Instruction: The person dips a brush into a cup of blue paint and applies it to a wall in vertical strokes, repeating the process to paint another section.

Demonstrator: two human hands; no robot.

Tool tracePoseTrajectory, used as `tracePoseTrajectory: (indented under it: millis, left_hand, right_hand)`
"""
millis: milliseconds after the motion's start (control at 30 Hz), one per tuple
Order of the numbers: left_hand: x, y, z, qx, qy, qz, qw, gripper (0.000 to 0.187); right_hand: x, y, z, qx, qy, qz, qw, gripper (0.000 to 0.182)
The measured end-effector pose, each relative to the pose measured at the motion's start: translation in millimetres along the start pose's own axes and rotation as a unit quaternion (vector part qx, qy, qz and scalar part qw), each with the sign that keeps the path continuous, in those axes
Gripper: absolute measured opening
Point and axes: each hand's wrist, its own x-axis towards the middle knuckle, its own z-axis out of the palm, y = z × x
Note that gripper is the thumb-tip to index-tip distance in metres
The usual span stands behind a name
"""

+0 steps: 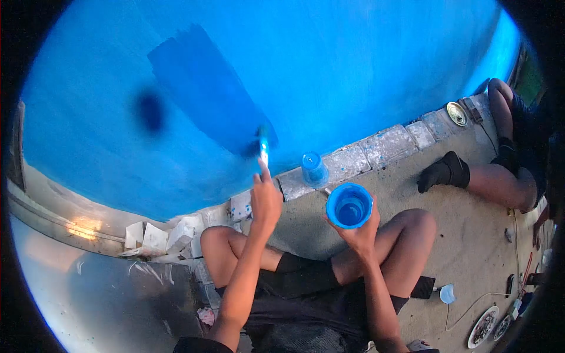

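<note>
My left hand (pixel 267 202) is closed round the handle of a paintbrush (pixel 264 152). The bristles touch the blue wall (pixel 329 65) at the lower end of a darker patch of wet-looking paint (pixel 206 88). In my right hand (pixel 362 233) is a cup (pixel 350 205) with blue paint inside, its open top facing me. Its fingers wrap round the side and base. An upturned blue-stained plastic cup (pixel 315 169) stands on the brick ledge (pixel 347 163), between the brush and the held cup.
Another person's bent leg (pixel 497 179) and black sock (pixel 444 172) are at the right. A round lid (pixel 457 113) lies on the ledge. Plates (pixel 484 327), a cable and small tools lie at lower right. White blocks (pixel 154 237) sit by the wall at left.
</note>
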Motion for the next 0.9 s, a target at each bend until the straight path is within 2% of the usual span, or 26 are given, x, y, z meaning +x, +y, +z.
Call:
tracePoseTrajectory:
  millis: [100, 200, 300, 367, 433, 633, 733, 767, 900]
  left_hand:
    - [-19.1, -12.8, 34.6, -0.002, -0.08, -0.033, 0.996, 0.073]
    - [-17.5, -18.7, 28.6, -0.039, -0.171, -0.056, 0.983, 0.062]
    - [0.8, -16.0, -0.4, -0.013, -0.058, 0.011, 0.998, 0.043]
    - [28.7, -9.8, -41.6, -0.037, -0.067, 0.01, 0.997, 0.036]
    - [41.8, -2.6, -73.6, -0.037, -0.016, 0.029, 0.999, 0.036]
    - [10.6, 25.5, -118.6, -0.051, 0.129, 0.043, 0.989, 0.057]
    - [6.5, 22.5, -86.6, -0.081, 0.073, 0.016, 0.994, 0.071]
    - [10.2, 5.6, -54.2, -0.082, 0.046, 0.029, 0.995, 0.076]
    - [-6.2, -3.8, 17.7, -0.03, -0.035, -0.03, 0.998, 0.079]
  right_hand:
    - [-1.9, 1.2, -2.1, 0.025, -0.002, 0.019, 1.0, 0.068]
    - [-2.1, 9.1, -1.6, 0.019, 0.008, -0.006, 1.0, 0.069]
    - [-1.5, 3.6, -2.0, 0.004, 0.001, 0.008, 1.0, 0.07]
    - [-1.3, 0.1, -0.8, 0.007, -0.005, 0.013, 1.0, 0.071]
    - [-0.7, -1.3, -1.1, 0.012, -0.01, 0.011, 1.0, 0.07]
    - [-0.3, -4.9, -1.6, -0.008, -0.004, 0.014, 1.0, 0.07]
    - [-0.8, -0.7, -1.0, 0.006, -0.008, 0.005, 1.0, 0.071]
    - [-2.6, 2.6, -0.6, 0.004, -0.011, 0.008, 1.0, 0.071]
    - [-1.8, -2.1, 0.9, 0.0, -0.006, 0.014, 1.0, 0.071]
